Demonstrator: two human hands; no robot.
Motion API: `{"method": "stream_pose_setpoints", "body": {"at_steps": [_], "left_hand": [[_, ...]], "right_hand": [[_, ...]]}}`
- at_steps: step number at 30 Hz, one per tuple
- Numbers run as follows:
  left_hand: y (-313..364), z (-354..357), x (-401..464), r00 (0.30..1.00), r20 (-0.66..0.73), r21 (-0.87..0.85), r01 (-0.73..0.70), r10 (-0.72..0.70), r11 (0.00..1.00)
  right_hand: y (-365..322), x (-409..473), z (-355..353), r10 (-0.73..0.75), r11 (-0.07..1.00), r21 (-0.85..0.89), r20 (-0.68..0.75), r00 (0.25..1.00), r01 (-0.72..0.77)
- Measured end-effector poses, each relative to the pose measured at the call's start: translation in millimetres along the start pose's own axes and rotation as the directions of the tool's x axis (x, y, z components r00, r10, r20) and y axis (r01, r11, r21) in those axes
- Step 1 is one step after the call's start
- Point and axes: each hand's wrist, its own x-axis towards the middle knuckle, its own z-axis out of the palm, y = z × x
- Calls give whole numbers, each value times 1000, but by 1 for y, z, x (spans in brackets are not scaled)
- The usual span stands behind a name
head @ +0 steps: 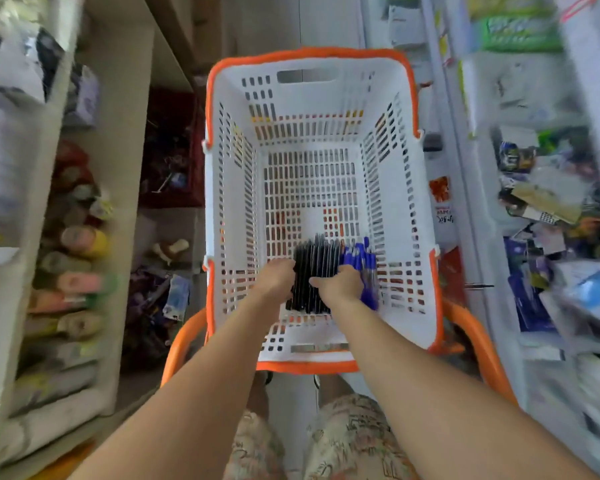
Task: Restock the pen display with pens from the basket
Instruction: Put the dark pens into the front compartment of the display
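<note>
Restocking at the pick-up stage

Black pens (314, 271) are clasped between left hand (277, 277) and right hand (340, 285) in the white slotted plastic basket (400, 216); blue pens (364, 268) remain alongside.

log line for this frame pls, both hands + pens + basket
phase: pickup | left hand: grip on black pens | right hand: grip on black pens, blue pens beside | basket: white, orange rim | display: not identifiable

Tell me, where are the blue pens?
Head view: the blue pens lie in the white basket, near its close end, right of the black pens, against the right hand.
</note>
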Motion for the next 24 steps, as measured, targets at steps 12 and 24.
{"method": "stream_pose_setpoints", "body": {"at_steps": [12, 24], "left_hand": [[-14, 4, 75, 999, -33, 208, -29, 36, 978], [-21, -7, 83, 994, -8, 141, 113, -113, 984]], "right_hand": [[-11, 36, 72, 188, 962, -128, -330, 925, -241], [-3, 28, 78, 41, 955, -257, -375, 926, -146]]}}
